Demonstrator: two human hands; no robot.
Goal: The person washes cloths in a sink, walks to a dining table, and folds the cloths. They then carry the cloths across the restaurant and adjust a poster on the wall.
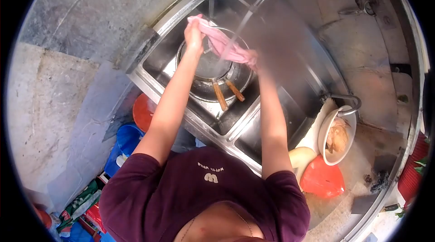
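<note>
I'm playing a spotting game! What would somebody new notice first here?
Probably the pink cloth, stretched between the left hand and right hand over the sink. Next, perhaps, the two wooden handles below it, then the bright red thing beside the white bowl, right of the sink.

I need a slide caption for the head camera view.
Left hand and right hand hold a pink cloth above wooden-handled pans in a metal sink.

cloth [218,39]: wrinkled fabric | sink [202,126]: shiny mtl | hndls [219,96]: smth wood
</note>
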